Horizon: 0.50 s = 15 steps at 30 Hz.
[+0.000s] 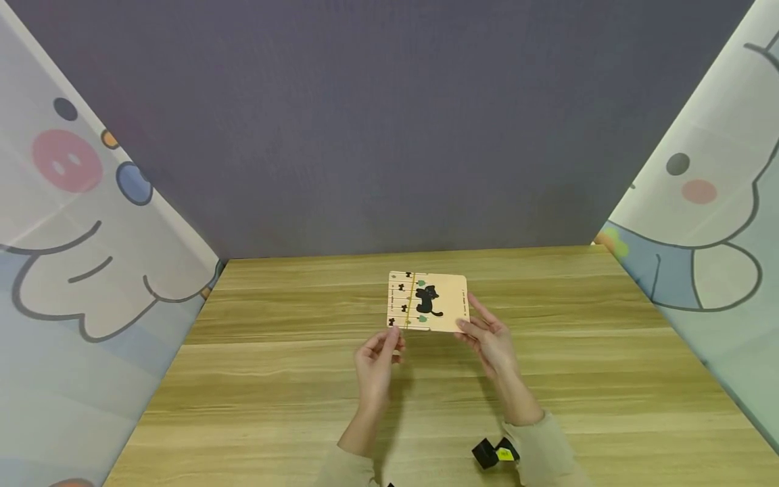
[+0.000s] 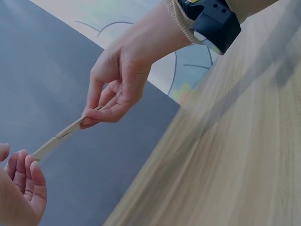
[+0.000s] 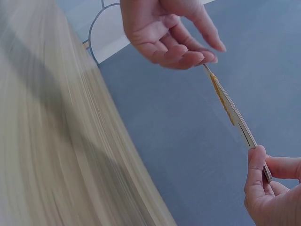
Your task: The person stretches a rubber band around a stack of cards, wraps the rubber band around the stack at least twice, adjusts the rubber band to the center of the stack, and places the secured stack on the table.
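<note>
"Checking from my end: where is the booklet (image 1: 449,302)?"

"Up off the counter (image 1: 274,372), its cat side facing the head camera. My right hand (image 1: 496,345) pinches the right end, thumb on the face. My left hand (image 1: 372,365) sits at the near left corner, fingers loosely bent; the right wrist view shows its thumb apart from them, so I don't count that as a grip."

"What worries you?"

"The one-sided hold. If I tug on the left with only the right end pinched, I'd expect the booklet to swing about my right thumb, or slip out and drop."

"And the yellow band (image 1: 410,304)?"

"It crosses the booklet toward the left end, slightly slanted. If my left hand snags it unevenly, it could skew further, or spring off and flick me. From the right wrist I also see what looks like a gap between layers along the edge; squeezing too hard might bow them or slide them apart."

"Is the band tight?"

"I can't tell from here."
</note>
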### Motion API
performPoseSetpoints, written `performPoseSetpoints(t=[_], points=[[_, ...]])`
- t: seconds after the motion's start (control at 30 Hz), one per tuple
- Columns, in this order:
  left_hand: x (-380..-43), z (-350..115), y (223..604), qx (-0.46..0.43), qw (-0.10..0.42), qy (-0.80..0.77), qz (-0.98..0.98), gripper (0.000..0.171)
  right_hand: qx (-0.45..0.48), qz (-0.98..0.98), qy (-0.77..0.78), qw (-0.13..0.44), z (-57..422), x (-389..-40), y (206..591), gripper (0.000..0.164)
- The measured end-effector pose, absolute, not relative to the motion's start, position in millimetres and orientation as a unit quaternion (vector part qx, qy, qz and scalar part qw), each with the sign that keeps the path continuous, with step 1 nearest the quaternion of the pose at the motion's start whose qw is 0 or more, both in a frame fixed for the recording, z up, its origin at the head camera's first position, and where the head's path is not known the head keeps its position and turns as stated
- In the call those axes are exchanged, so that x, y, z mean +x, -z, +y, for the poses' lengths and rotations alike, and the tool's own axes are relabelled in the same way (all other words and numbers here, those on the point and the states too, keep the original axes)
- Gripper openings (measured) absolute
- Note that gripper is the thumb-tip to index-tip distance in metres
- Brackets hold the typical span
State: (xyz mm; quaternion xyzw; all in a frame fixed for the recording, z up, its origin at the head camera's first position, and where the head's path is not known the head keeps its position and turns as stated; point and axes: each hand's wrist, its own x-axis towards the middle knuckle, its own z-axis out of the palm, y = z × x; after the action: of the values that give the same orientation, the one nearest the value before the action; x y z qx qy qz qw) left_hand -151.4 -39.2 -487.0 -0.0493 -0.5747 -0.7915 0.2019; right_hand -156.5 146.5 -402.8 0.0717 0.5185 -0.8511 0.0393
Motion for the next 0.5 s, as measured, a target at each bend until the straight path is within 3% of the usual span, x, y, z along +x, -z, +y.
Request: performPoseSetpoints(t=[0.13,0.33,0.5], points=[[-161.0,-35.5,509.9,0.001,0.167,0.804,-0.571,0.022,0.071,0.515,0.853,0.039,146.4,-156.3,402.1,0.060],[-164.2,-31.9,514.1,0.061,0.138,0.814,-0.561,0.037,0.073,0.514,0.854,0.039,146.9,-156.2,402.0,0.060],[-166.9,-30.2,513.2,0.090,0.135,0.811,-0.562,0.038,0.072,0.512,0.855,0.039,147.6,-155.7,401.2,0.061]])
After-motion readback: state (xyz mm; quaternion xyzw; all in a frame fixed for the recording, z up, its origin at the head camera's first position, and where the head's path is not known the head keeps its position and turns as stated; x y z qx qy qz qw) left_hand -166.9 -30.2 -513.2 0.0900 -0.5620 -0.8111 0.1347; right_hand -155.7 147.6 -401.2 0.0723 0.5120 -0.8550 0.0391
